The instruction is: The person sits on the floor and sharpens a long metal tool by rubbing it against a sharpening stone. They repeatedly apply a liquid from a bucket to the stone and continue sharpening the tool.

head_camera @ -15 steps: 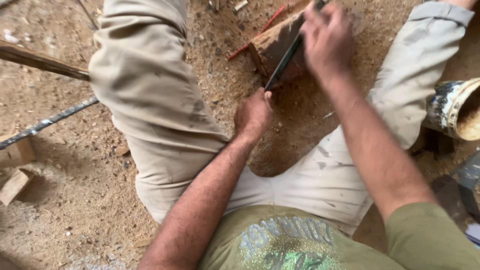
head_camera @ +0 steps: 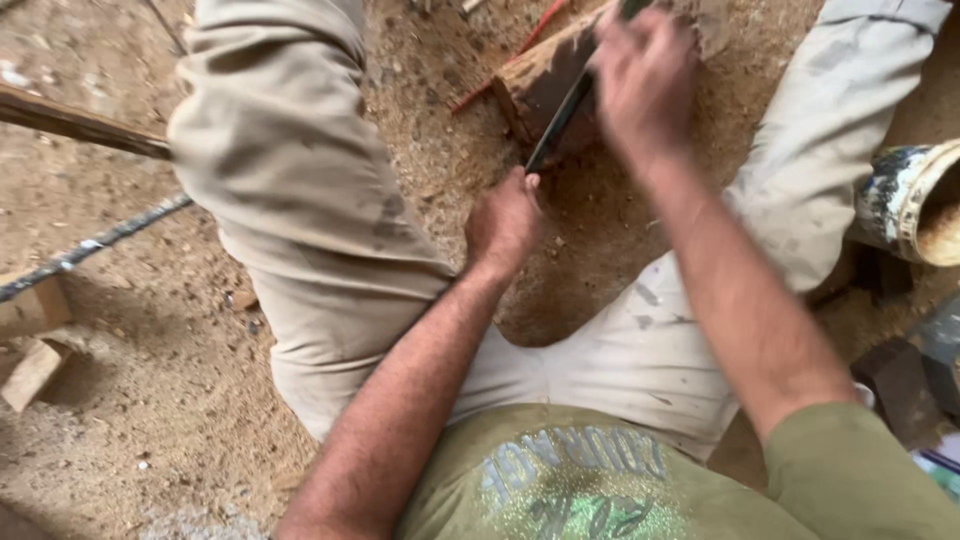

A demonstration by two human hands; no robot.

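My right hand (head_camera: pixel 645 85) is closed around the upper end of a long dark blade (head_camera: pixel 562 115), and my left hand (head_camera: pixel 505 222) is curled into a loose fist pinching its lower tip. The blade lies slantwise across the near face of a reddish wooden block (head_camera: pixel 545 85) that sits on the sawdust ground (head_camera: pixel 150 350) between my legs. Right of the block stands a paint-stained tin (head_camera: pixel 915 200). Left of it, well apart, lie a twisted steel bar (head_camera: pixel 90 248) and small wood offcuts (head_camera: pixel 32 372).
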